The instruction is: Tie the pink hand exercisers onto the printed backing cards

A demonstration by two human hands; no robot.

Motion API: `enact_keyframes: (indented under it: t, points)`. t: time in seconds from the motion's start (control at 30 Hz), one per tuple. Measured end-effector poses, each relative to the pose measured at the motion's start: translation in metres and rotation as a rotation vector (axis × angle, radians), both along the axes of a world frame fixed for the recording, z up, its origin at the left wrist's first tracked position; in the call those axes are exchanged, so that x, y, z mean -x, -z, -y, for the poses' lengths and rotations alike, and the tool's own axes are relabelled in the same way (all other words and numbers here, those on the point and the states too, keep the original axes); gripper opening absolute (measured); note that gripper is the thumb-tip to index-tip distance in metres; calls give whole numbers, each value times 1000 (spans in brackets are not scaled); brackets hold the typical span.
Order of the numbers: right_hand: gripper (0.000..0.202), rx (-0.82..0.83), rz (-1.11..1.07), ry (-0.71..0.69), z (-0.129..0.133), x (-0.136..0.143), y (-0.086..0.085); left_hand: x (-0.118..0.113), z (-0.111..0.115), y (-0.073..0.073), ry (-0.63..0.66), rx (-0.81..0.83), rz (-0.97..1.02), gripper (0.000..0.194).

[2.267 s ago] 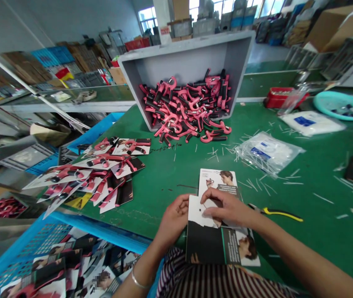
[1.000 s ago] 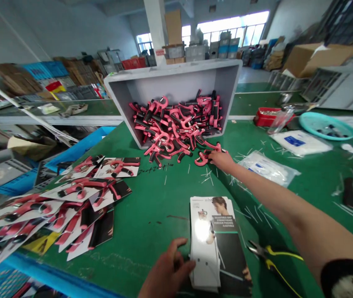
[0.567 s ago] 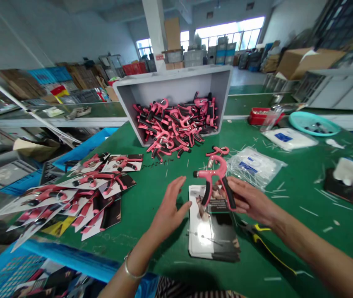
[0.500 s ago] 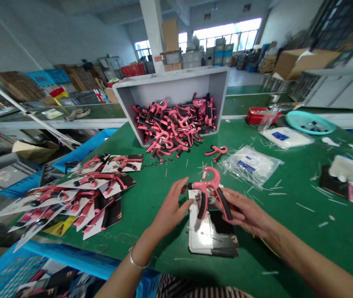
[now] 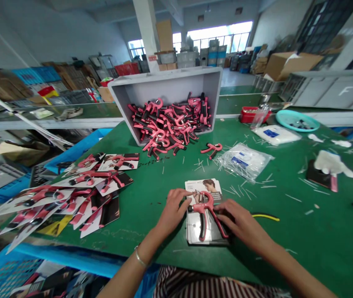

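A pink and black hand grip strengthener (image 5: 206,203) lies over a stack of printed cards (image 5: 194,225) on the green table. Its spring end points away from me and its two handles toward me. My right hand (image 5: 236,219) is closed on the right handle; some of its fingertips are hidden. At the left edge of the cards rests my left hand (image 5: 173,209), thumb and fingers apart, fingertips by the strengthener's knob end. Another loose strengthener (image 5: 212,150) lies farther back.
A grey bin (image 5: 165,85) tipped toward me holds many strengtheners. Carded strengtheners (image 5: 102,182) pile up at left, above a blue crate (image 5: 18,273). Toward the right are a bag of white ties (image 5: 246,161), yellow-handled tool (image 5: 266,216), white glove (image 5: 333,163) and turquoise basin (image 5: 297,118).
The strengthener has come down from above the cards onto them, lowered by my right hand. My left hand has shifted slightly down beside the stack. The view has turned a little rightward.
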State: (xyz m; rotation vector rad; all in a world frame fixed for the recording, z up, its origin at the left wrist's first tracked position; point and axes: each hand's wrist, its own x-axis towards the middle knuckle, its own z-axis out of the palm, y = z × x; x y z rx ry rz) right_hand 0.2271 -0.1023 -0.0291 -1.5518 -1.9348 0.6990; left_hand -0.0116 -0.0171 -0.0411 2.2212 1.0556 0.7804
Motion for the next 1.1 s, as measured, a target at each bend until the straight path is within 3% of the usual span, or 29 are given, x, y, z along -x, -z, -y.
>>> enact_keyframes:
  t: [0.07, 0.2, 0.43, 0.67, 0.77, 0.93, 1.1]
  points:
    - [12, -31, -1, -40, 1, 14, 2, -12, -8, -4, 13, -13, 0, 26]
    - [11, -75, -8, 17, -7, 28, 9, -34, -12, -3, 89, 54, 36, 15]
    - [10, -138, -82, -46, -9, 26, 13, -39, 2, 9, 60, 134, 129, 12]
    - [11, -9, -269, 198, -25, 29, 23, -43, 4, 15, 41, 133, 197, 11]
    - [15, 23, -316, 236, -28, 27, 24, -43, 4, 16, 32, 140, 216, 11]
    - [22, -18, -292, 109, -24, 21, 21, -42, 5, 15, 8, 158, 232, 11]
    - [20, 54, -236, -11, -23, 19, 13, -42, 7, 14, 7, 145, 232, 12]
